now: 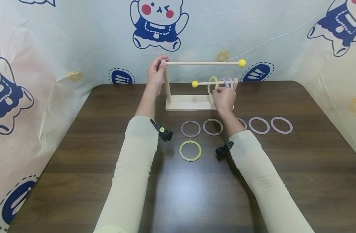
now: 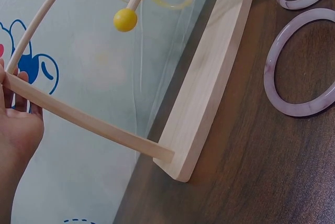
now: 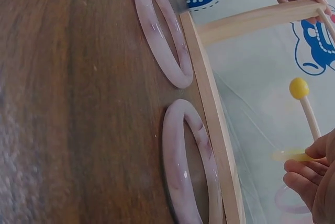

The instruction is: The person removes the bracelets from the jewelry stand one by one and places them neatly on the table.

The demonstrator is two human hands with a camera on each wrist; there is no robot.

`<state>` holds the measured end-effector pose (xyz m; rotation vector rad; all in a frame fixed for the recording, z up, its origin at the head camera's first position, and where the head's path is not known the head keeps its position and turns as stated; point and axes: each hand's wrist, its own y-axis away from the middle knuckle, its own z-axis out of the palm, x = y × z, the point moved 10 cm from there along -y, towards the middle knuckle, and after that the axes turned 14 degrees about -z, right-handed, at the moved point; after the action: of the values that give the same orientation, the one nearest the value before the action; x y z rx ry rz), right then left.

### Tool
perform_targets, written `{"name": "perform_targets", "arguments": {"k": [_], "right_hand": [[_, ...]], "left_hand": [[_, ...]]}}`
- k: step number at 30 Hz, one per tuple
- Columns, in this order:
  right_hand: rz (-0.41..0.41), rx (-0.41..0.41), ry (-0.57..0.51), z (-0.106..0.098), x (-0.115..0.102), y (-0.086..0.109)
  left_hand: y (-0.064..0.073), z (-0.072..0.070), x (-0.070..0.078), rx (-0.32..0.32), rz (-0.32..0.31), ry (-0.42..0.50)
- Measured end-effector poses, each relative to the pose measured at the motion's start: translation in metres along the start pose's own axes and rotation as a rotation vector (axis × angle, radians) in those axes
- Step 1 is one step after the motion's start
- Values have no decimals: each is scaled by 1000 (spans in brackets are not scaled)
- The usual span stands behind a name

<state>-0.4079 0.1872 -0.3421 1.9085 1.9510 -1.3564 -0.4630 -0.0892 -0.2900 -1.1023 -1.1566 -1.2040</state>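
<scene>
Near the far edge of the counter [image 1: 108,97], the right hand [image 1: 225,98], the nearer, pinches the yellow-green ring [image 1: 213,77] around the lower rod [image 1: 203,83], whose long axis runs left-right; the left hand [image 1: 156,74] grips the left post [image 1: 167,84] at its top.

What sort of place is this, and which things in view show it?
Probably an indoor filming corner, though the wider room is unseen: a dark brown wood-grain table, a pale, cartoon-printed sheet behind and beside it, and a small black camera worn at each wrist.
</scene>
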Motion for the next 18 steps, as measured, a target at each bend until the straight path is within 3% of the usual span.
{"name": "perform_targets", "arguments": {"k": [18], "right_hand": [[-38, 2, 8, 0, -7, 1]], "left_hand": [[0, 0, -1, 9, -16, 0]]}}
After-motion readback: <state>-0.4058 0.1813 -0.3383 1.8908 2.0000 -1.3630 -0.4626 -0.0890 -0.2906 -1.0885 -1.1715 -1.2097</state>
